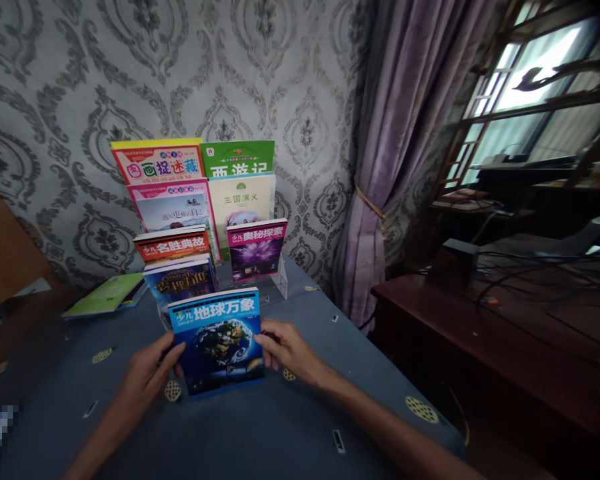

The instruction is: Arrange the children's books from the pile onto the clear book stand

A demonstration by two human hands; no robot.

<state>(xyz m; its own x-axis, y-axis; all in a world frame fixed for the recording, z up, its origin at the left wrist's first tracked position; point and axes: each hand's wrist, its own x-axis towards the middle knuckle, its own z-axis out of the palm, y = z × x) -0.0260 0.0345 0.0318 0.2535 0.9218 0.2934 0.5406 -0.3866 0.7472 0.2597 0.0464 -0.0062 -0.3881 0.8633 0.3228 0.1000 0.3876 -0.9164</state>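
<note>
- I've got the left hand point(150, 367) closed on the left edge of the blue Earth book point(217, 347), thumb laid across the cover!
- Over on the other side, my right hand point(285, 350) pinches the opposite edge, so both hands grip this one book.
- The book itself: front cover towards me, tipped slightly back, above the blue tablecloth point(370, 407); whether its lower edge touches, I can't tell.
- Right behind it, a dark blue book point(180, 280), then an orange-topped book point(173, 247).
- Across to the right, a magenta book point(257, 253) sits upright on a clear stand point(283, 283).
- Back row, taller: a green book point(240, 152) behind a cream book point(245, 200), near the patterned wall point(310, 133).
- Far left, a yellow-green booklet point(105, 295) lies flat.
</note>
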